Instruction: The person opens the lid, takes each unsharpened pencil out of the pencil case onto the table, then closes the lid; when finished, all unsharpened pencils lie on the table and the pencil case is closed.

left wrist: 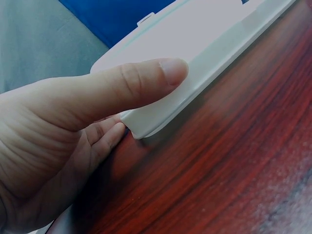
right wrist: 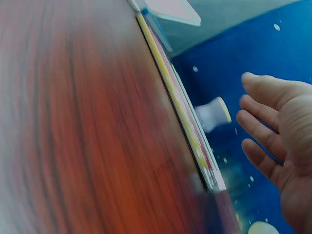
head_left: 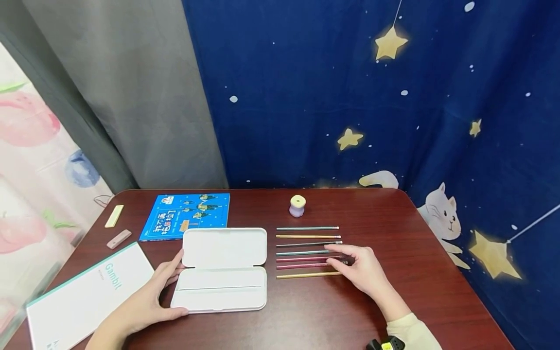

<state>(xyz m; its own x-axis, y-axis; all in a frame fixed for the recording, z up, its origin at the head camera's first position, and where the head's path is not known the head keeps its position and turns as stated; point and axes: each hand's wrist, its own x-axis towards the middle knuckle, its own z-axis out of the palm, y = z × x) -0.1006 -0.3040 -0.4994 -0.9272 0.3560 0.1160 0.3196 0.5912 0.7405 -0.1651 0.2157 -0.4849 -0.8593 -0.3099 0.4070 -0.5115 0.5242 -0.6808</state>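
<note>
Left hand (head_left: 148, 299) grips the open white pencil case (head_left: 223, 270) at its left end, mid-desk (head_left: 393, 218). Right hand (head_left: 360, 267) lies flat, fingers straight, on the row of pencils (head_left: 306, 252) beside it.

The pencil case (head_left: 223, 274) looks like smooth, matt white plastic; the table (head_left: 393, 218) is dark red wood grain with a glossy sheen; the pencils (head_left: 306, 250) have shiny, metallic-looking coats; the picture book (head_left: 185, 222) has a glossy paper cover; the backdrop curtain (head_left: 350, 97) is matt printed cloth.
</note>
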